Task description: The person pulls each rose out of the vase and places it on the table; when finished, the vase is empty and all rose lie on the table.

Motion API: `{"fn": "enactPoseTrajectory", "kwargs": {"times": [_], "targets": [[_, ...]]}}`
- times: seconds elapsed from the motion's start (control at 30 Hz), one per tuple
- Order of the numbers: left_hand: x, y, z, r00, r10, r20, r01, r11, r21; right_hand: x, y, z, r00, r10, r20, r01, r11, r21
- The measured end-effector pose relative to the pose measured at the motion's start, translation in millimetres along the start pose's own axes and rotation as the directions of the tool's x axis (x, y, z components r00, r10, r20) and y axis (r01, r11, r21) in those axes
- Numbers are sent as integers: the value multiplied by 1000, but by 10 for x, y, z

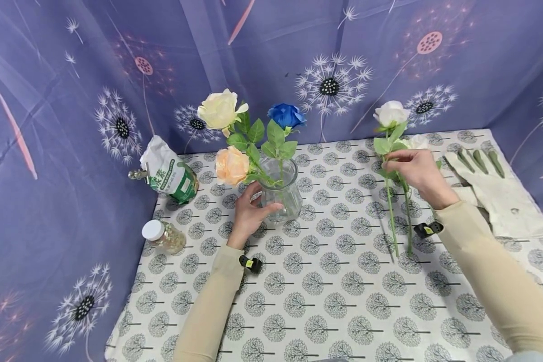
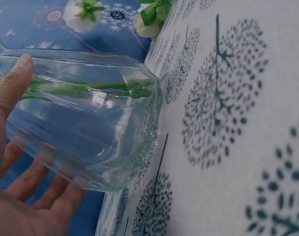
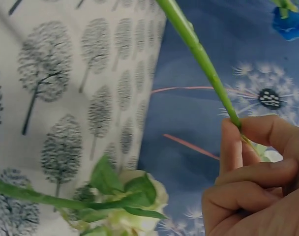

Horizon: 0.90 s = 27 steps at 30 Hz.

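From where I stand, one purple-blue dandelion curtain [image 1: 262,55] hangs beyond both hands. One tree-print cloth [image 1: 317,291] covers the table under them. Two hands. Left hand [image 1: 250,213]: grasping one clear glass vase [image 1: 286,203], thumb on one side, fingers round the other; vase upright on the cloth. Right hand [image 1: 414,171]: thumb and fingers pinching one white rose [image 1: 391,114] by the stem, bloom up, well apart from the vase. Gloves: at least one, pale with green fingertips [image 1: 502,196], right of the right hand. One white-and-green bag [image 1: 169,173], left of the left hand and farther back. Roses, five total: the pinched one; a second pale rose [image 1: 419,142] lying on the cloth by the right hand; three in the vase above the left hand, cream [image 1: 219,110], blue [image 1: 287,115], peach [image 1: 232,166]. One white-lidded jar [image 1: 165,237], left of the left hand. Two black wrist cameras [image 1: 251,264], one per sleeve.
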<state>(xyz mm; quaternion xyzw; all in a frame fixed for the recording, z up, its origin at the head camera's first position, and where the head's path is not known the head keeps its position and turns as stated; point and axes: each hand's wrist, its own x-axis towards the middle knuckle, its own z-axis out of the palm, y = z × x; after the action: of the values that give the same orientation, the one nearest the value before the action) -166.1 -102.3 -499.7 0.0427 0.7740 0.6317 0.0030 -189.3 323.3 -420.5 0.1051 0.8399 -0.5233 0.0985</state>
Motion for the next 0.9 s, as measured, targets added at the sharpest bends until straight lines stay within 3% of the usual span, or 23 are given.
{"fn": "enactPoseTrajectory", "kwargs": {"times": [0.4, 0.73, 0.9], "targets": [[2, -13, 3, 1000, 5, 1, -5, 1000, -10, 149, 103, 148, 989, 101, 111, -74, 970, -231], [3, -7, 0, 1000, 8, 6, -8, 1000, -14, 225, 207, 227, 977, 153, 148, -105, 951, -292], [10, -19, -1, 1000, 8, 9, -8, 1000, -16, 247, 259, 258, 981, 148, 123, -97, 932, -349]]}}
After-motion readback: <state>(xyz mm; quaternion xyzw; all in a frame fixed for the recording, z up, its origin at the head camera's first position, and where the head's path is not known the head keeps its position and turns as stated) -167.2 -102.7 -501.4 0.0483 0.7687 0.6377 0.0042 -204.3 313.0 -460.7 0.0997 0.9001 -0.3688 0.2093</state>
